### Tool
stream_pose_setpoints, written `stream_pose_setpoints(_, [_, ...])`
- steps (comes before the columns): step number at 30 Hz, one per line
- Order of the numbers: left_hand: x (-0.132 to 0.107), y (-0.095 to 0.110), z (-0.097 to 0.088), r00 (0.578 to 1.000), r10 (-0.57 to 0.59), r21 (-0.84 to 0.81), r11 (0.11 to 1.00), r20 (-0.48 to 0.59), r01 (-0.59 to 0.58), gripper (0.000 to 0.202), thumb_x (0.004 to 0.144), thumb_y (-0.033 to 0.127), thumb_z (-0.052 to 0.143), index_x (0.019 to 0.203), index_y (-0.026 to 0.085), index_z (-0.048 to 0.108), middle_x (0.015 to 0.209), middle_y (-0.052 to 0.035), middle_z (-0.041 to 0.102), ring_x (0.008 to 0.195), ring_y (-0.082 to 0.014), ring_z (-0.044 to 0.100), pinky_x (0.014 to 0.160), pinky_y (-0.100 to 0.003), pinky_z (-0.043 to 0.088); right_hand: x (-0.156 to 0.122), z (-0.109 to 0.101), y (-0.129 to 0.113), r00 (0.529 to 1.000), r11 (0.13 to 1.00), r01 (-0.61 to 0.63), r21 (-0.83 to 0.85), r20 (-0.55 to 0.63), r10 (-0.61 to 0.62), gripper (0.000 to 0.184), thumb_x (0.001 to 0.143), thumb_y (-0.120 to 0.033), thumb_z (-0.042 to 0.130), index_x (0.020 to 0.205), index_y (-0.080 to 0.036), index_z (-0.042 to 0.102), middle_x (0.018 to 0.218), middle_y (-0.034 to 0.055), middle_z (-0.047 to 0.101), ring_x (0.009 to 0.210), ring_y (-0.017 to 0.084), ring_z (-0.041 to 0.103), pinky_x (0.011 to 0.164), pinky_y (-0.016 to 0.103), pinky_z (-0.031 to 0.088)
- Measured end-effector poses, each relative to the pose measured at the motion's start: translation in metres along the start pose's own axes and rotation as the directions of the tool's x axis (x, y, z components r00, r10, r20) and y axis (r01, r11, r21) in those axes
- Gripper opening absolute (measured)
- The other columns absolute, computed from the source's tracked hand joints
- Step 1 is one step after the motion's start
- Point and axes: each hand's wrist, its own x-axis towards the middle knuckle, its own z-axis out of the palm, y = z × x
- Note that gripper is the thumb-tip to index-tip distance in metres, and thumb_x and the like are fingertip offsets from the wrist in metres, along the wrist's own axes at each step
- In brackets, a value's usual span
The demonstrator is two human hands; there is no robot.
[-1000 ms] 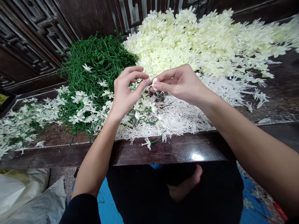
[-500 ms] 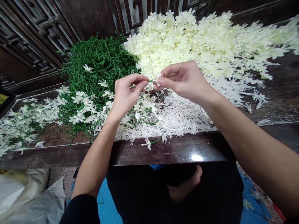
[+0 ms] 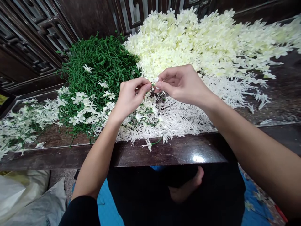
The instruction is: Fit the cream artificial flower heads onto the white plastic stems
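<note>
Compared with half a second ago, the two hands sit closer, the left hand (image 3: 130, 95) pinching a green stem (image 3: 152, 84) and the right hand (image 3: 187, 86) pinching a small white flower (image 3: 155, 80) at its tip, between both sets of fingertips. The green heap (image 3: 94, 62) behind has not moved. Fingers mostly cover the join, so whether the flower is fully seated cannot be told.

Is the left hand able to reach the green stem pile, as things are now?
Probably yes: the green stem pile lies close beside the left hand, with no visible barrier. That hand's fingertips seem pinched on a stem, though, and may need freeing first.
</note>
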Motion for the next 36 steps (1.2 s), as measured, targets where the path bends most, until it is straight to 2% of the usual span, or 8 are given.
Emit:
stream_pose_setpoints(4, [-0.002,0.000,0.003,1.000,0.007,-0.064,0.998,0.014,-0.006,0.017,0.095,0.024,0.055,0.081,0.019,0.065,0.067,0.0004,0.068,0.052,-0.0085,0.055,0.051,-0.022,0.043,-0.001,0.000,0.001,0.999,0.999,0.039,-0.012,0.014,-0.039,0.015,0.084,-0.032,0.075,0.077,-0.023,0.066,0.080,0.0066,0.071,0.077,0.024,0.071,0.073,0.042,0.062])
stream_pose_setpoints(10, [-0.003,0.001,0.003,1.000,0.023,-0.031,0.999,0.007,-0.023,0.024,0.097,0.032,0.053,0.078,0.020,0.063,0.062,0.0009,0.066,0.049,-0.0089,0.050,0.049,-0.024,0.040,-0.001,0.002,0.000,0.999,0.998,0.049,-0.044,-0.004,-0.050,0.015,0.082,-0.033,0.076,0.075,-0.025,0.065,0.080,0.0058,0.071,0.076,0.024,0.069,0.074,0.041,0.061])
stream_pose_setpoints(16, [-0.004,0.003,0.004,1.000,0.001,-0.032,0.999,0.003,-0.001,0.020,0.094,0.025,0.055,0.076,0.021,0.062,0.060,0.0019,0.065,0.047,-0.0092,0.048,0.048,-0.025,0.037,-0.002,0.004,0.000,0.996,0.992,0.085,-0.091,-0.024,-0.087,0.008,0.081,-0.023,0.073,0.076,-0.026,0.067,0.076,0.0046,0.069,0.075,0.025,0.066,0.079,0.047,0.058])
stream_pose_setpoints(20, [-0.004,0.004,0.006,1.000,0.002,-0.047,0.999,-0.021,-0.003,0.020,0.092,0.021,0.055,0.074,0.021,0.061,0.059,0.0022,0.063,0.047,-0.0090,0.046,0.047,-0.025,0.036,-0.003,0.006,0.001,0.994,0.988,0.102,-0.118,-0.036,-0.107,0.011,0.079,-0.017,0.071,0.074,-0.025,0.066,0.075,0.0051,0.068,0.073,0.024,0.065,0.075,0.045,0.056])
stream_pose_setpoints(26, [-0.004,0.003,0.008,0.999,0.010,0.013,1.000,-0.034,-0.010,0.019,0.090,0.016,0.053,0.073,0.021,0.060,0.058,0.0023,0.062,0.049,-0.0100,0.049,0.050,-0.025,0.040,-0.004,0.007,0.005,0.985,0.949,0.164,-0.269,-0.007,-0.172,0.014,0.086,-0.016,0.060,0.079,-0.026,0.066,0.079,0.0063,0.070,0.078,0.025,0.066,0.077,0.045,0.057])
stream_pose_setpoints(28, [-0.003,0.005,0.006,0.999,0.011,0.004,1.000,-0.037,-0.011,0.019,0.091,0.019,0.053,0.075,0.022,0.061,0.059,0.0019,0.062,0.050,-0.0104,0.050,0.051,-0.026,0.041,-0.004,0.006,0.003,0.984,0.954,0.166,-0.248,-0.022,-0.177,0.013,0.087,-0.018,0.061,0.079,-0.026,0.067,0.078,0.0056,0.071,0.078,0.025,0.067,0.078,0.045,0.058])
stream_pose_setpoints(31, [-0.002,0.006,0.004,1.000,0.004,-0.036,0.999,-0.031,-0.005,0.018,0.095,0.026,0.053,0.080,0.022,0.063,0.062,0.0010,0.063,0.053,-0.0109,0.052,0.053,-0.026,0.042,-0.003,0.003,-0.003,0.986,0.983,0.142,-0.113,-0.071,-0.150,0.009,0.087,-0.021,0.065,0.080,-0.025,0.068,0.080,0.0044,0.073,0.076,0.023,0.071,0.077,0.044,0.062])
stream_pose_setpoints(36, [-0.001,0.003,0.003,1.000,-0.001,-0.071,0.997,-0.023,0.000,0.018,0.096,0.029,0.053,0.084,0.022,0.063,0.068,-0.0005,0.067,0.061,-0.0120,0.060,0.058,-0.026,0.046,-0.003,0.001,-0.007,0.997,0.998,0.058,0.032,-0.045,-0.057,0.009,0.082,-0.020,0.075,0.077,-0.025,0.069,0.085,0.0053,0.074,0.080,0.024,0.074,0.076,0.041,0.064])
